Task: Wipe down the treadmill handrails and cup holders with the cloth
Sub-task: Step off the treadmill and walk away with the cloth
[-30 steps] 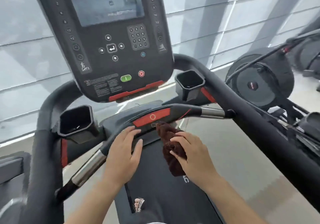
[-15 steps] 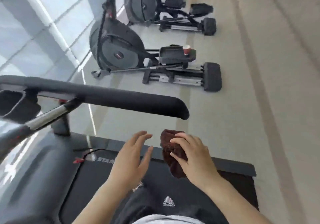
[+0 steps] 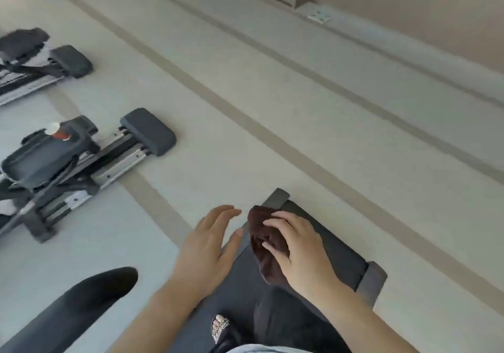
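Since a second ago my view had swung away from the console, and I saw the rear end of the dark treadmill deck (image 3: 338,246) and pale floor (image 3: 272,107). My right hand (image 3: 297,246) gripped the crumpled dark brown cloth (image 3: 261,243), held in the air. My left hand (image 3: 207,246) was open and empty. The rounded black handrail end (image 3: 90,295) lay low left, so I judged wiping had paused.
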